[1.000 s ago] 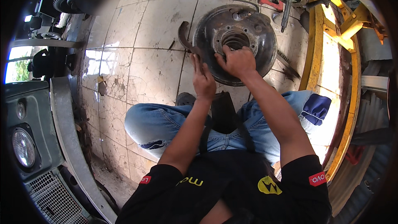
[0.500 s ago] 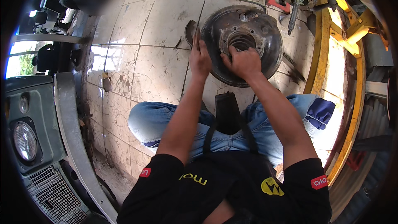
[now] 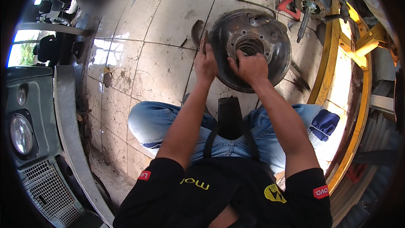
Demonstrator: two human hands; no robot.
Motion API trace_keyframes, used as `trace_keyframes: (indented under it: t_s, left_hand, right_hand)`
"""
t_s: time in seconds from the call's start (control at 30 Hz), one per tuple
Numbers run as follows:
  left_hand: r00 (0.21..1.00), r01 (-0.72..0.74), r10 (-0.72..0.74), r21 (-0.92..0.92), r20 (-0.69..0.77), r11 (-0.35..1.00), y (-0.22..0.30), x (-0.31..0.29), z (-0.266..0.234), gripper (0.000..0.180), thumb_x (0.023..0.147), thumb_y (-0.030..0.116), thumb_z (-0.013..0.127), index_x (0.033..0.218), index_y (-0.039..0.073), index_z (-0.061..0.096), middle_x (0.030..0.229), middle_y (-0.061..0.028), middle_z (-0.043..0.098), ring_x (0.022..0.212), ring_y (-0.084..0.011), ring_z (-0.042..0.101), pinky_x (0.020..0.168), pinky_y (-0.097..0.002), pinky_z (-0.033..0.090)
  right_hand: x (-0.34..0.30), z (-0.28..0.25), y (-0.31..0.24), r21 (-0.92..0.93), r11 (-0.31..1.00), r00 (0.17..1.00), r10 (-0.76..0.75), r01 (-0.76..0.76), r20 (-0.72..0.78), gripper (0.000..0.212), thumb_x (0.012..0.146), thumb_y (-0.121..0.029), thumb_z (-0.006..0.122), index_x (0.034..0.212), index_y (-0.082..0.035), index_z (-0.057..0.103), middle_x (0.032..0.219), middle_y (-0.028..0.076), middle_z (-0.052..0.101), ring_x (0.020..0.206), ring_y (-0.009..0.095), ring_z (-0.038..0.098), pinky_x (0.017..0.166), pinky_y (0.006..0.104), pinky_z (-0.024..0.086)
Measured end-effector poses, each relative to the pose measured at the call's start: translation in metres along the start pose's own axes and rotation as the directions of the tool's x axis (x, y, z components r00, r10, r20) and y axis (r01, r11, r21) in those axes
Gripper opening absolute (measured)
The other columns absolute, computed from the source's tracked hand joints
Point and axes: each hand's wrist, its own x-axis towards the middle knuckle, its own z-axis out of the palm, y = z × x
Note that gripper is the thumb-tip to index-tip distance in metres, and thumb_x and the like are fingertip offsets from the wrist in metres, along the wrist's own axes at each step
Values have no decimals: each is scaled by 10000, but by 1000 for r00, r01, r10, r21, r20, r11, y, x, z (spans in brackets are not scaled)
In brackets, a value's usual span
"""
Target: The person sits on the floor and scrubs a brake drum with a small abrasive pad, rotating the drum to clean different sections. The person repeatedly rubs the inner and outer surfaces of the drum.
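Observation:
A round, dark brake backing plate (image 3: 280, 59) stands on the tiled floor in front of my crossed legs. Small bolt holes ring its central opening, inside which ridged dark rings show. My left hand (image 3: 205, 65) grips the plate's left rim, its fingers pointing away from me along the edge; some fingertips are hidden. At the near side of the central opening, my right hand (image 3: 252, 68) is closed on the inner rim, with its fingers curled into the hole and partly out of sight. A curved brake shoe (image 3: 196, 33) lies just beyond my left fingers.
A drum with a protruding shaft (image 3: 310, 4) stands at the far right beside a red stand (image 3: 289, 6). Along the right runs a yellow metal frame (image 3: 328, 63). On the left is a vehicle front with a headlight (image 3: 21, 134) and a grey bumper (image 3: 69, 122).
Both hands keep their hold on the plate, with hardly any movement. The whole view has shifted slightly, so the plate sits a little lower and further right.

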Motion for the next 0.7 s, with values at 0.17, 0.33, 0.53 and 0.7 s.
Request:
trace_keyframes:
  t_s: [0.17, 0.33, 0.53, 0.7]
  left_hand:
    - [937, -306, 331, 187, -116, 933, -5, -8, 7, 492, 1045, 279, 368, 1436, -12, 435, 1475, -239, 432, 1334, -400, 447, 1061, -412, 409]
    - [940, -250, 245, 8, -236, 968, -26, -88, 32, 488, 1041, 266, 367, 1428, -23, 439, 1492, -244, 401, 1347, -413, 420, 1076, -417, 400]
    - [999, -10, 8, 53, 33, 999, 40, 7, -9, 462, 1033, 245, 394, 1400, -25, 474, 1471, -255, 423, 1362, -396, 409, 1098, -412, 375]
    - [893, -369, 407, 205, -190, 906, -9, -17, 18, 440, 1016, 203, 445, 1388, -28, 485, 1474, -237, 429, 1356, -389, 419, 1076, -419, 404]
  right_hand:
    - [-3, -1, -1, -2, 1000, 999, -14, 14, -33, 424, 955, -491, 500, 859, -95, 618, 542, 155, 624, 511, 323, 629, 652, 412, 488]
    - [-3, -2, 0, -68, 997, 1000, -20, 21, 11, 428, 963, -495, 473, 904, -104, 637, 536, 138, 629, 497, 291, 635, 662, 397, 482]
    - [0, 0, 0, -58, 997, 997, -49, 46, -53, 419, 951, -485, 506, 866, -99, 644, 528, 144, 621, 485, 293, 627, 643, 402, 484]
    - [-4, -1, -1, -81, 996, 998, -52, 49, -32, 421, 946, -477, 516, 879, -87, 660, 536, 150, 625, 487, 305, 626, 636, 408, 486]
